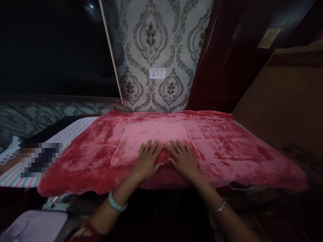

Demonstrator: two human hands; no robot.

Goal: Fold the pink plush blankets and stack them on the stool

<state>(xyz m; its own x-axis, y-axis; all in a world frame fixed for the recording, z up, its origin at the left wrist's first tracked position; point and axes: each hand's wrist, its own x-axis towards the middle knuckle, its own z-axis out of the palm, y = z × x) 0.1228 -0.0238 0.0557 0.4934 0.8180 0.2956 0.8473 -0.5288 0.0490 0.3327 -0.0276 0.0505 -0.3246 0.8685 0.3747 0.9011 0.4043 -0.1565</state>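
Note:
A folded pink plush piece of fabric [156, 131] forms a rough square on top of a larger red-pink plush blanket [232, 151] spread over the table. My left hand [148, 157] lies flat on the front part of the folded piece, fingers apart and pointing away from me. Beside it, my right hand [182, 158] rests flat on the same piece with its fingers spread. The two thumbs point toward each other with a small gap between them. Neither hand grips anything.
A striped cloth [73, 131] shows under the blanket at left, with a pixelated dark object [41, 159] on it. A large dark screen [55, 50] stands behind. At right is a big cardboard box [285, 101]. A paper label reading 277 [157, 73] hangs on the patterned wall.

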